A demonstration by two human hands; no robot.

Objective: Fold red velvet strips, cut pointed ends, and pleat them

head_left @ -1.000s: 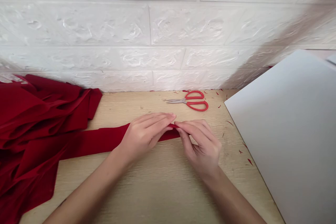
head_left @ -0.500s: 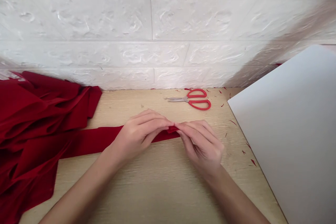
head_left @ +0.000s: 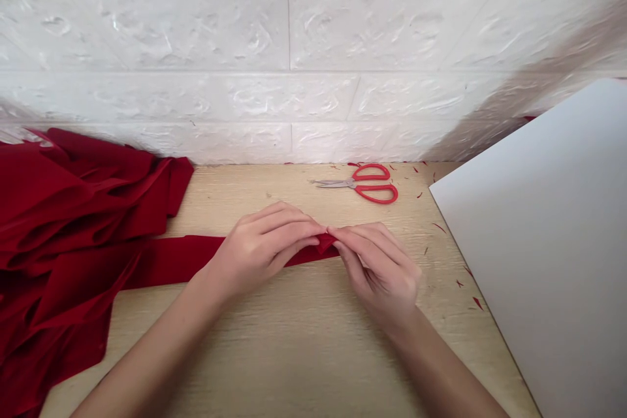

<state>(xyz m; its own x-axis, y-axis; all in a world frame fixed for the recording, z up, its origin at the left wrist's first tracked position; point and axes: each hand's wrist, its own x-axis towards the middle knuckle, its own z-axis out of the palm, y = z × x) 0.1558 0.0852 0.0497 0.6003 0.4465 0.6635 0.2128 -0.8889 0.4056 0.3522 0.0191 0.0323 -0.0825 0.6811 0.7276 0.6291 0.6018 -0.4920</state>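
A long strip of red cloth (head_left: 176,258) runs from a crumpled red heap (head_left: 63,222) at the left across the wooden table (head_left: 294,346). Both of my hands meet at the strip's right end. My left hand (head_left: 262,248) has its fingers curled and pinched on that end. My right hand (head_left: 379,268) pinches the same end from the right, fingertips touching the left hand's. Between the fingertips the end of the strip looks folded up. Red-handled scissors (head_left: 365,184) lie shut behind my hands, near the wall.
A large white sheet (head_left: 548,235) covers the right side of the table, tilted up toward the wall. A white brick-pattern wall (head_left: 294,59) stands behind the table. Small red cloth scraps (head_left: 473,302) dot the wood near the sheet.
Both hands have stayed at the strip's end. My left fingers have curled from flat into a pinch, and the cloth end has risen slightly between the fingertips.
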